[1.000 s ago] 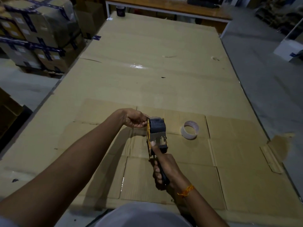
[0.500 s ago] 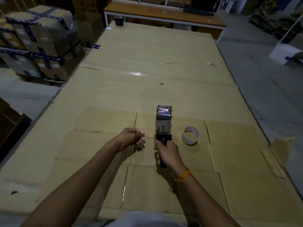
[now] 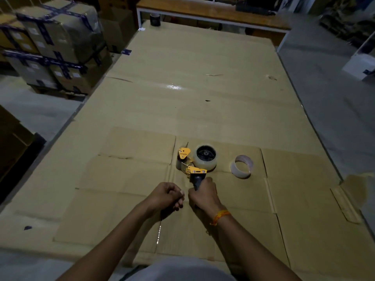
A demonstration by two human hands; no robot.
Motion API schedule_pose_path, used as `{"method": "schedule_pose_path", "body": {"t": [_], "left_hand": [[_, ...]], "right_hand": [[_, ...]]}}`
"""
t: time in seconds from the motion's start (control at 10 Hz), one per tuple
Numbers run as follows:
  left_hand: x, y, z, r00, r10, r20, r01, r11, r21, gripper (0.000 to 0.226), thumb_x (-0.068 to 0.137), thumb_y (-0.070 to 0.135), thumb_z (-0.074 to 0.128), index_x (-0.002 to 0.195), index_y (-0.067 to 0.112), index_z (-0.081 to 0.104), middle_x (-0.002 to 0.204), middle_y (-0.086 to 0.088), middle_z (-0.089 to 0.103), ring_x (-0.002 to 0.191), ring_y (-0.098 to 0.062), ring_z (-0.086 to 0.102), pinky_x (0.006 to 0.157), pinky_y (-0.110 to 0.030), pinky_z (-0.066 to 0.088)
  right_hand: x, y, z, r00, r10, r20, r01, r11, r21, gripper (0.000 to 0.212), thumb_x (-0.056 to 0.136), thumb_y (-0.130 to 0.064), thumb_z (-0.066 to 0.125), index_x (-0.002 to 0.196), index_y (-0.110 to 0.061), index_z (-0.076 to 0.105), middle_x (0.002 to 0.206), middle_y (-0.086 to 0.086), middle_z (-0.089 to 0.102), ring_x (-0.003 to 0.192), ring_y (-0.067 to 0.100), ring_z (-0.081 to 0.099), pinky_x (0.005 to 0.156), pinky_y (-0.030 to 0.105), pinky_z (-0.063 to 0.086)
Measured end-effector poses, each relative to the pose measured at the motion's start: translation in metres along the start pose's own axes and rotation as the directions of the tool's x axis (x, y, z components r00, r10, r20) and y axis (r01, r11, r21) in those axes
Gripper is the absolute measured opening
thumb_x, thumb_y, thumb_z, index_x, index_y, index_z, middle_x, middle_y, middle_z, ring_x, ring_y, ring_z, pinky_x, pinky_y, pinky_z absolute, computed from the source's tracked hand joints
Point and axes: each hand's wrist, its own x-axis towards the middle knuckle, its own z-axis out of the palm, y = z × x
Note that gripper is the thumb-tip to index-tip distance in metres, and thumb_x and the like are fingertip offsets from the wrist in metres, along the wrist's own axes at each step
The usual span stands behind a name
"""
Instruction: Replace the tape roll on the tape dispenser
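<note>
A yellow and black tape dispenser (image 3: 189, 166) lies on its side on the cardboard-covered table (image 3: 182, 94), with a full clear tape roll (image 3: 205, 160) mounted on its hub. My right hand (image 3: 204, 196) grips the dispenser's black handle from the near side. My left hand (image 3: 168, 196) is curled into a loose fist just left of the right hand, touching nothing that I can see. A nearly spent tape core (image 3: 241, 166) lies on the cardboard to the right of the dispenser.
Taped cartons (image 3: 52, 43) are stacked on the floor at the left. A dark tape roll (image 3: 155, 19) stands at the table's far end, by a wooden bench (image 3: 213, 11). A torn cardboard flap (image 3: 353, 191) hangs at the right edge.
The dispenser went from upright in my right hand to lying on its side on the cardboard. My left hand let go of it and drew back into a fist.
</note>
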Motion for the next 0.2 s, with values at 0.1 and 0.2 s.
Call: {"method": "schedule_pose_path", "body": {"t": [0.1,0.2], "left_hand": [[-0.003,-0.002,-0.003,1.000,0.026,0.010,-0.026,0.999,0.040,0.023,0.108,0.013,0.064,0.105,-0.008,0.071,0.081,-0.014,0.076,0.068,-0.018,0.068,0.068,-0.031,0.062],[-0.004,0.002,-0.006,0.999,0.040,0.013,-0.041,0.994,0.099,0.023,0.108,0.012,0.063,0.109,-0.010,0.070,0.082,-0.015,0.076,0.073,-0.021,0.069,0.068,-0.030,0.062]], "right_hand": [[0.003,0.004,-0.004,0.986,-0.118,0.118,0.134,0.981,-0.139,0.032,0.099,-0.038,0.069,0.105,-0.008,0.060,0.102,0.013,0.064,0.094,0.031,0.067,0.057,0.031,0.039],[0.004,0.002,-0.018,0.954,-0.192,0.228,0.253,0.927,-0.276,0.045,0.103,-0.058,0.058,0.089,-0.015,0.060,0.088,0.009,0.063,0.084,0.030,0.065,0.057,0.033,0.038]]}}
